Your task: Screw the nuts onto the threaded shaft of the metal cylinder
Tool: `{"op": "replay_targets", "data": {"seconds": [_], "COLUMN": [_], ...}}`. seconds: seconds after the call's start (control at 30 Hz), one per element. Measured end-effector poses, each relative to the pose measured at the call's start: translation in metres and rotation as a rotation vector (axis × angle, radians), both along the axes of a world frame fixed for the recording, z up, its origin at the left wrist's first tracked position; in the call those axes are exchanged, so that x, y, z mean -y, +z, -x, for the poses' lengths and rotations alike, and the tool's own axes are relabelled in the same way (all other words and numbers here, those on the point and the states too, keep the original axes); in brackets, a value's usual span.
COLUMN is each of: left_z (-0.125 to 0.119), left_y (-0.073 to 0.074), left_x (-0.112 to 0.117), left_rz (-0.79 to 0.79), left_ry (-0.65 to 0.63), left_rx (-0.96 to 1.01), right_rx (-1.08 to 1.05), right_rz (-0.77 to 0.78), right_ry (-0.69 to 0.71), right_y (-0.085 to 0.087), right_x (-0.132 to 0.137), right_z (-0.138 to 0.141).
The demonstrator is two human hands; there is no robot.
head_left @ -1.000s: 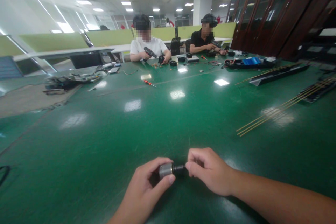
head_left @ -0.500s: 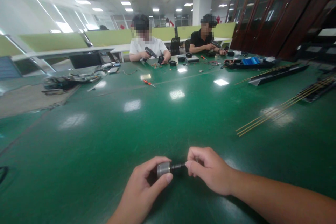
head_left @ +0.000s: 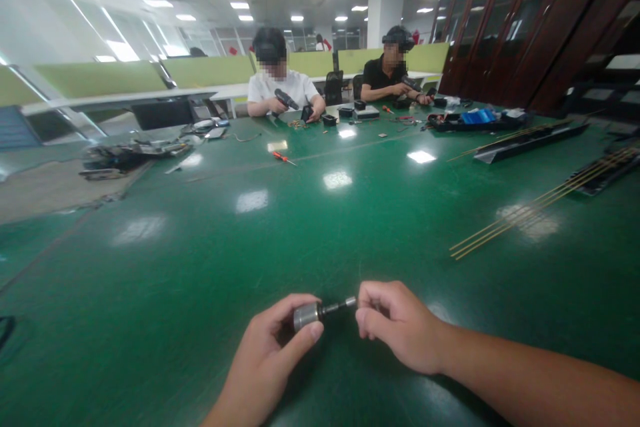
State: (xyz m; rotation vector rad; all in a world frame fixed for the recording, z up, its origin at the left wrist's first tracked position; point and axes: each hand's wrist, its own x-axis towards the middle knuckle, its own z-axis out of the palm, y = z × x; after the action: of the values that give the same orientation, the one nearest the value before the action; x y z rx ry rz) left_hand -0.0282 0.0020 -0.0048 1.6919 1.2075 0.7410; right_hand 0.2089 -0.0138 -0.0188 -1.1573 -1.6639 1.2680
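Note:
Between the thumb and fingers of my left hand (head_left: 273,340) is a silver metal cylinder with a thin dark shaft (head_left: 307,315), looking like a small motor. Its shaft points right and slightly up, ending in a bright silver tip. My right hand (head_left: 393,327) is closed just right of that tip, thumb and curled fingers pressed together. Whether it holds anything small is hidden by the fingers. Both hands are low over the near part of the green table (head_left: 300,240).
An orange screwdriver (head_left: 283,158) lies farther back. Thin brass-coloured rods (head_left: 520,220) and a dark metal channel (head_left: 530,141) lie at right. Tangled parts (head_left: 135,150) sit at left. Two people work across the table, one in a white shirt (head_left: 300,88) holding a power drill (head_left: 286,99).
My left hand has drawn the cylinder slightly left and tilted its shaft upward. The silver tip, formerly covered by my right fingers, now shows. My right hand has barely moved.

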Motion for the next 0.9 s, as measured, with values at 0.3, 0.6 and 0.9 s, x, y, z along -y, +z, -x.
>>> {"op": "replay_targets", "data": {"seconds": [0.3, 0.6, 0.9], "left_z": [-0.0001, 0.0013, -0.0067], "left_y": [0.0013, -0.0056, -0.0008], "left_x": [-0.0016, -0.0083, -0.0055], "left_rz": [0.045, 0.126, 0.101], "left_ry": [0.041, 0.211, 0.375], "left_rx": [0.074, 0.451, 0.581], "right_rx": [0.016, 0.042, 0.035], "right_rz": [-0.002, -0.008, -0.035], "right_ry": [0.016, 0.033, 0.049], "right_y": [0.0032, 0.0008, 0.0009], "right_x": [0.0004, -0.0001, -0.0004], "right_z": [0.0013, 0.0024, 0.0033]}}
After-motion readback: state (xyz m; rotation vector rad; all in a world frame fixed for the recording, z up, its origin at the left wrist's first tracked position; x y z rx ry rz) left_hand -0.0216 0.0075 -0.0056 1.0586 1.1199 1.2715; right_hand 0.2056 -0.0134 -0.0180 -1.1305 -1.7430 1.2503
